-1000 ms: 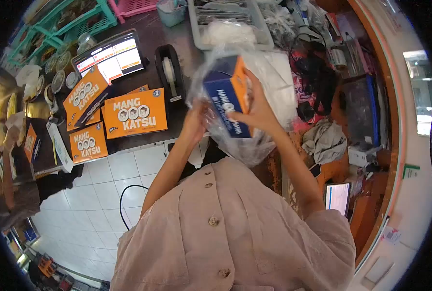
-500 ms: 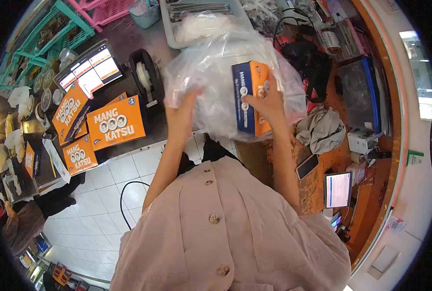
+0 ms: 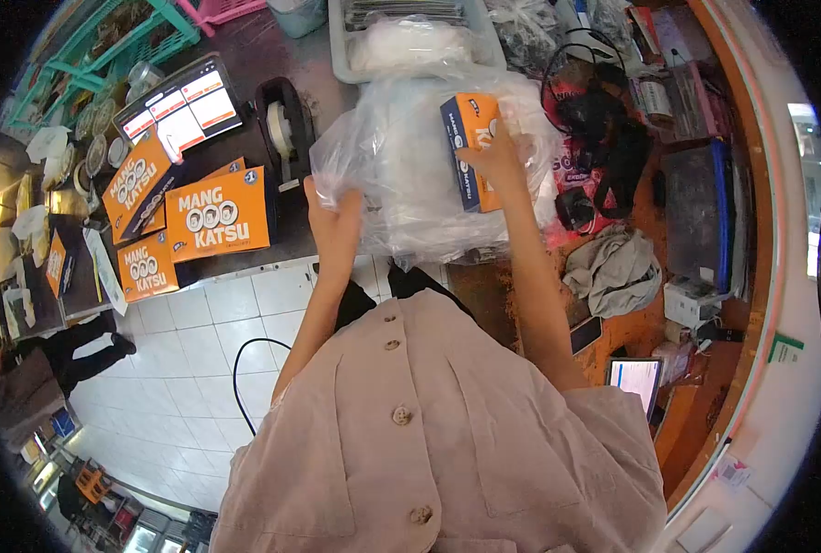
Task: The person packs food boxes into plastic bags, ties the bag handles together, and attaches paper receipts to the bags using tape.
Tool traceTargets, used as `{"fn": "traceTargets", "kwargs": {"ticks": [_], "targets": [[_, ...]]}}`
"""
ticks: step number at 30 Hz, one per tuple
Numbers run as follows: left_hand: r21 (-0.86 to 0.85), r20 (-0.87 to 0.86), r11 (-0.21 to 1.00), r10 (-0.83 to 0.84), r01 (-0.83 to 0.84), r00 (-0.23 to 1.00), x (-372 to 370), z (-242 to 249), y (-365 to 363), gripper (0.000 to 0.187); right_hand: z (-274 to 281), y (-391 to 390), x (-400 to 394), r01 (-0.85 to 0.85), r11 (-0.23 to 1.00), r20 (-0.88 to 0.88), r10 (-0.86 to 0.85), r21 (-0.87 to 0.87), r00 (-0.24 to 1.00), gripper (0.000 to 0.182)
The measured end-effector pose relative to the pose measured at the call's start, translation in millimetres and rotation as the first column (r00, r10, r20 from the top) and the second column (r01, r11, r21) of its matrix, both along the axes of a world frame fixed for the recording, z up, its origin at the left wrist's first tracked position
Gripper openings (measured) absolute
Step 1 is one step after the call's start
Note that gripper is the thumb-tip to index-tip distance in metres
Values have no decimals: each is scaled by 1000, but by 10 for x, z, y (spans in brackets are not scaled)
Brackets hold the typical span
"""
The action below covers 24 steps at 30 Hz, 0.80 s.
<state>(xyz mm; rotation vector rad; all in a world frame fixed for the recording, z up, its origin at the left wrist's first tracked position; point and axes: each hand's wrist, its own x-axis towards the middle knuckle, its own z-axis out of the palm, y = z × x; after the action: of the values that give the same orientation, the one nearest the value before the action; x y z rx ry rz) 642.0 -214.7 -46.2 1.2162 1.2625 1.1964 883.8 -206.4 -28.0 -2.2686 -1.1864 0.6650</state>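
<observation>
My right hand [image 3: 495,168] grips an orange and navy Mang Katsu box [image 3: 478,111], thumb across its navy side and fingers behind the orange face. The box lies over a pile of clear plastic bags [image 3: 401,175] on the counter. At the left edge of that pile, my left hand [image 3: 335,221] is closed on the thin plastic, its fingertips slightly blurred. To the left of this hand stand several more orange Mang Katsu boxes [image 3: 219,214], close to a black tape dispenser [image 3: 281,134].
A tablet [image 3: 178,106] leans behind the boxes. Behind the bags is a grey tray [image 3: 339,41] with packets. To the right lie black straps [image 3: 621,170], a crumpled cloth [image 3: 615,267], a phone [image 3: 586,335] and another screen [image 3: 633,380]. Another person's dark legs [image 3: 88,355] show at far left.
The box in my right hand has tilted and shifted up and slightly left over the bags. My left hand has moved a little down and left. The whole view has shifted slightly.
</observation>
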Motion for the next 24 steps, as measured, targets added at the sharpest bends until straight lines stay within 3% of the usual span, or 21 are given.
{"fn": "traceTargets", "kwargs": {"ticks": [1,5,7,8,11,14,17,19,20,21,23,24], "targets": [[41,-31,998,38,-37,999,43,-1,-19,40,-15,-34,15,-8,1000,-2,8,22,1000,98],[28,-440,995,-72,93,895,88,4,-102,39,447,-163,-94,-60,994,-54,66,96,996,78],[-45,-561,992,-120,115,819,180,-285,-120,37,786,-172,-151,-82,990,10,83,-112,996,77],[-30,-490,998,-60,52,870,226,-343,-115,29,600,-217,-101,-66,996,161,57,55,985,70],[-51,-352,997,28,-49,935,263,-218,9,25,795,-312,27,-114,985,-175,136,127,975,68],[-220,-9,973,61,-62,998,244,-266,181,27,878,-332,43,-219,950,-46,235,222,971,66],[-191,37,961,210,-199,977,313,-221,137,31,627,-335,95,-111,977,36,106,184,994,72],[-142,125,979,168,-150,978,329,-244,38,31,345,-266,211,5,990,138,-24,138,990,77],[-116,165,986,139,-121,976,310,-250,-28,32,246,-221,237,123,992,160,-121,-1,980,86],[-247,72,969,-15,32,997,261,-223,-99,32,209,-158,224,118,991,233,-130,66,964,89],[-518,-42,809,-349,279,936,178,-132,-217,35,159,-27,114,90,975,377,-162,203,912,94],[-428,-212,859,-397,281,893,178,-109,-246,38,257,33,6,92,993,654,-116,71,748,99]]}}
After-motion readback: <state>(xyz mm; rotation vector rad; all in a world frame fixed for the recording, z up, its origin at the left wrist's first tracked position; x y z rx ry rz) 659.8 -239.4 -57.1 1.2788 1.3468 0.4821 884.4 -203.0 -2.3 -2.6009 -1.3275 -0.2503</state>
